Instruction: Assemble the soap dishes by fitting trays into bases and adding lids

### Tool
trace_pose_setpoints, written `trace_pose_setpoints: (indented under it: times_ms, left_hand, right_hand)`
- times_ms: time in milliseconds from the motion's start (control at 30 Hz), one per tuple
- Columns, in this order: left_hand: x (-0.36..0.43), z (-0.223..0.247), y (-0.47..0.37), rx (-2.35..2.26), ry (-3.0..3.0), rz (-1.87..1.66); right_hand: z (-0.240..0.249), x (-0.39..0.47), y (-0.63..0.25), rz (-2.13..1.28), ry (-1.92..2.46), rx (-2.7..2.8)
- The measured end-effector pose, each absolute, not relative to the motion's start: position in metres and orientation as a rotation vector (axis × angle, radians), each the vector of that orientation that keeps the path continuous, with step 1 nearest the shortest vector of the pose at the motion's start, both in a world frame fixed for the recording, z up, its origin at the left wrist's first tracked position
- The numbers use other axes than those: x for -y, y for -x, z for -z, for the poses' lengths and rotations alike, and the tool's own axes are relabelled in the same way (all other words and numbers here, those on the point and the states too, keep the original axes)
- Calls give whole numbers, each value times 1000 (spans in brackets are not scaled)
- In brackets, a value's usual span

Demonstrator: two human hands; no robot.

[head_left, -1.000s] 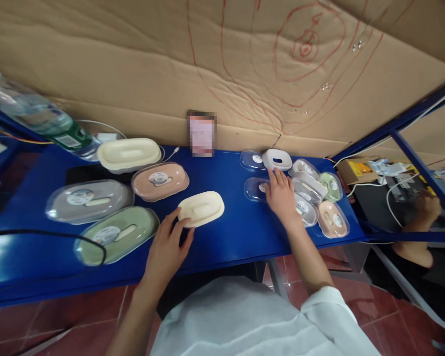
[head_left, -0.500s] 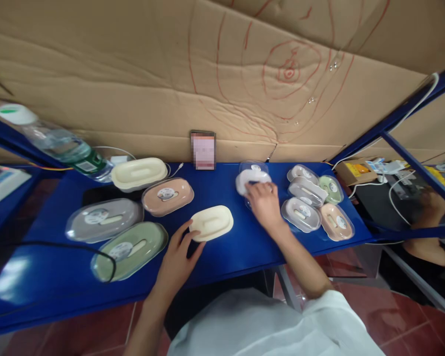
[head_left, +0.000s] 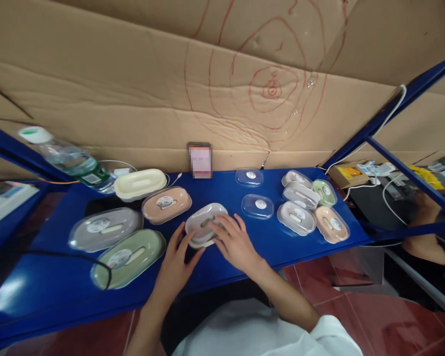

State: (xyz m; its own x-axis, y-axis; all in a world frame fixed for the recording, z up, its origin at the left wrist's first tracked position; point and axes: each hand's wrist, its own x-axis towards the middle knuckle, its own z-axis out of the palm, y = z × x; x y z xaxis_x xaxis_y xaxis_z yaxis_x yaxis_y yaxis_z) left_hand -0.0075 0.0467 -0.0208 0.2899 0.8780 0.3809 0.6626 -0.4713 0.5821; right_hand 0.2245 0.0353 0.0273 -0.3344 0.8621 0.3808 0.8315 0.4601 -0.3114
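In front of me a pale grey soap dish tray point(head_left: 203, 219) lies over a cream base point(head_left: 202, 244), whose rim shows along the near side. My left hand point(head_left: 178, 254) grips the left end, thumb at the near edge and fingers on the far side. From the right, my right hand point(head_left: 234, 241) has its fingertips on the grey tray's middle and right edge. Two clear lids with round labels, one nearer point(head_left: 257, 206) and one farther point(head_left: 249, 177), lie to the right of the hands.
Lidded soap dishes in peach point(head_left: 166, 204), grey point(head_left: 106, 229) and green point(head_left: 129, 257) sit left. Behind them are a cream dish point(head_left: 141, 184) and a water bottle point(head_left: 68, 160). Several lidded dishes point(head_left: 296, 217) cluster right. A phone point(head_left: 200, 160) leans on the cardboard; a person's arm point(head_left: 426, 232) shows far right.
My right hand has brought the grey tray from beside the clear lids leftward and onto the cream base. Both lids are now uncovered. My left hand has stayed at the base's left end.
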Motion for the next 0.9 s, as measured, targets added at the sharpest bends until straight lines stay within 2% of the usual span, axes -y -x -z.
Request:
trace_pose_setpoints:
  times_ms: [400, 633, 900]
  left_hand:
    - [-46, 18, 4, -1411, -2352, -938]
    - [-38, 13, 3, -1392, -2408, -914]
    - [-33, 8, -1, -1326, -2371, -905]
  right_hand:
    - [-5, -20, -252, -127, 1426, 2166]
    - [-22, -17, -270, -225, 1431, 2195]
    - [-32, -51, -334, 0, 2069, 2053]
